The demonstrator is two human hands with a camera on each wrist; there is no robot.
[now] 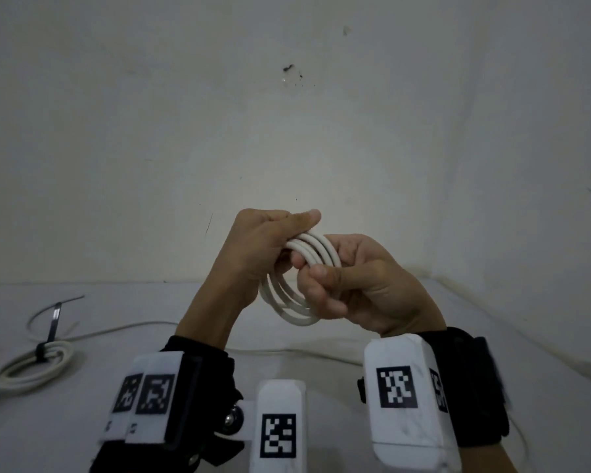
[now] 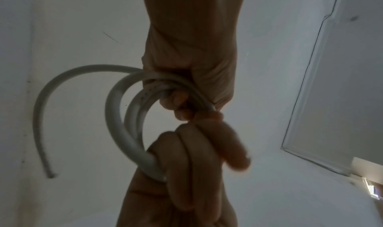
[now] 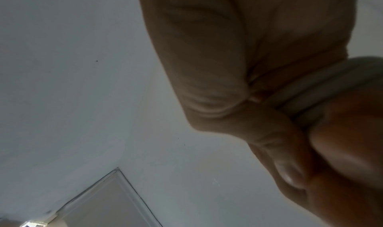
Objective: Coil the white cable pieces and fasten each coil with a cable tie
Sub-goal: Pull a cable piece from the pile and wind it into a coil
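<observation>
A white cable coil (image 1: 285,301) of several loops is held up above the table, between both hands. My left hand (image 1: 301,238) grips its upper left part, thumb over the loops and fingers curled through the ring. My right hand (image 1: 321,288) pinches the right side of the coil between thumb and curled fingers. In the left wrist view the coil (image 2: 117,115) shows between the two hands, and a loose cable end (image 2: 40,115) arcs out to the left. The right wrist view shows only cable strands (image 3: 331,89) squeezed between blurred fingers.
On the white table (image 1: 321,367) at the left lies another white coil (image 1: 31,368) bound with a black cable tie (image 1: 53,320), its tail sticking up. A loose white cable (image 1: 133,326) runs across the table behind my wrists. A bare wall stands close behind.
</observation>
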